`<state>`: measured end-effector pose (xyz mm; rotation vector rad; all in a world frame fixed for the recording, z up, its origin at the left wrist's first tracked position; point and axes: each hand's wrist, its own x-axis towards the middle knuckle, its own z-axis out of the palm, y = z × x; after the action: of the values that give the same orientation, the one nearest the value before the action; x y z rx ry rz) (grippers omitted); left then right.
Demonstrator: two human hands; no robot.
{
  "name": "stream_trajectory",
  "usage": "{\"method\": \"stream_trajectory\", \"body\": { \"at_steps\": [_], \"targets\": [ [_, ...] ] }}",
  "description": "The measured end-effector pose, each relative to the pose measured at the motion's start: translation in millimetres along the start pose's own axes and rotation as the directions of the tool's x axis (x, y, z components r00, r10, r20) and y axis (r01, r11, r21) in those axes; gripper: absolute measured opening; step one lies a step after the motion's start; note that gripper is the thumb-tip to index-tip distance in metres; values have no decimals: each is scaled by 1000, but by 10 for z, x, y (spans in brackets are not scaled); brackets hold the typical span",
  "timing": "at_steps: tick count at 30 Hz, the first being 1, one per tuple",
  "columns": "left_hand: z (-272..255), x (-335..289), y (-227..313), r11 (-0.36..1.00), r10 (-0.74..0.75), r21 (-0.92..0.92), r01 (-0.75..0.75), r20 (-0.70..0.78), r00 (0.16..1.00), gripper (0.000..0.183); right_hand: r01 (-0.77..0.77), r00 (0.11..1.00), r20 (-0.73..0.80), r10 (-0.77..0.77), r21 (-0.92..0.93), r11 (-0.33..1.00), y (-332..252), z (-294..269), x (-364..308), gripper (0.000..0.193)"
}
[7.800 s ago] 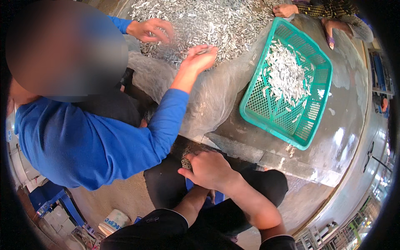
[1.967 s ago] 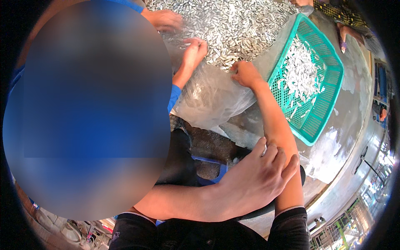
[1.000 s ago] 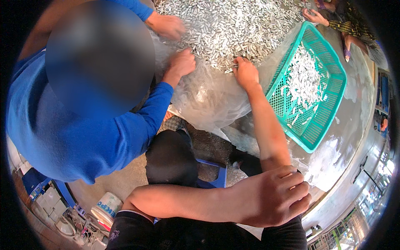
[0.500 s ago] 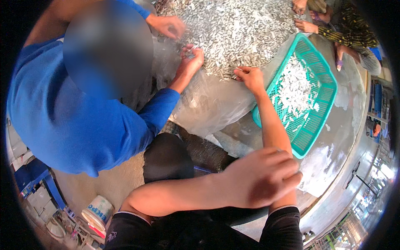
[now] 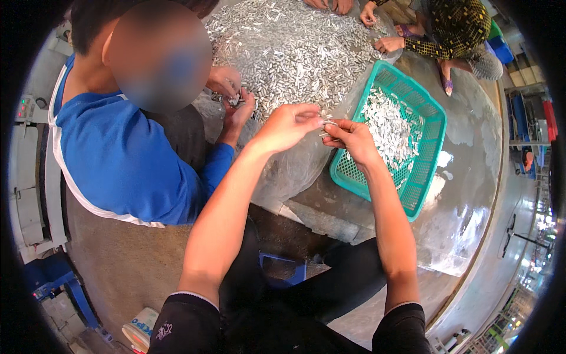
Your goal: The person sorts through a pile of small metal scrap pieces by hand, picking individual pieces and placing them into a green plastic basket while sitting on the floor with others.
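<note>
My right hand [image 5: 352, 140] is closed, pinching a few small silvery-white pieces [image 5: 328, 121] at its fingertips. Against these fingertips my left hand [image 5: 290, 126] closes its thumb and forefinger on one piece; the exact contact is too small to make out. Both hands are over the near edge of a wide spread of grey and silvery pieces [image 5: 295, 53], lying on clear plastic sheeting [image 5: 289, 168]. Beside my right hand a green plastic basket [image 5: 435, 141] holds a heap of whiter pieces [image 5: 389, 127].
Close on my left a co-worker in a blue top [image 5: 130, 159] works over the spread with both hands. Across it, a person in a checked sleeve [image 5: 421, 47] and another person's hands [image 5: 330, 5] reach in. A white bucket [image 5: 141, 327] stands at lower left.
My left hand has swung from across my right forearm up and forward to meet my right hand. My right hand has drawn back from the spread. The view has shifted.
</note>
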<state>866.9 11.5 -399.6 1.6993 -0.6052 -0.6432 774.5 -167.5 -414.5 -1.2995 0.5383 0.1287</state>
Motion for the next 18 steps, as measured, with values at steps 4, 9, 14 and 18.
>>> {"method": "stream_trajectory", "body": {
  "at_steps": [4, 9, 14, 18],
  "targets": [
    [101, -7, -67, 969, -212, -93, 228, 154, 965, 38, 11, 998, 56, -2, -149, 989, 17, -61, -95, 29],
    [100, 39, -201, 980, -197, 3, 199, 119, 973, 26, -15, 992, 118, 39, -192, 981, 77, 39, -97, 29],
    [87, 82, -304, 983, -183, 26, 182, 56, 981, 14, -5, 997, 75, 16, -144, 990, 137, 137, -4, 29],
    [-8, 108, -318, 976, -198, 102, 194, 24, 980, 13, -6, 999, 31, 10, -123, 992, 216, 187, 125, 27]
  ]
}}
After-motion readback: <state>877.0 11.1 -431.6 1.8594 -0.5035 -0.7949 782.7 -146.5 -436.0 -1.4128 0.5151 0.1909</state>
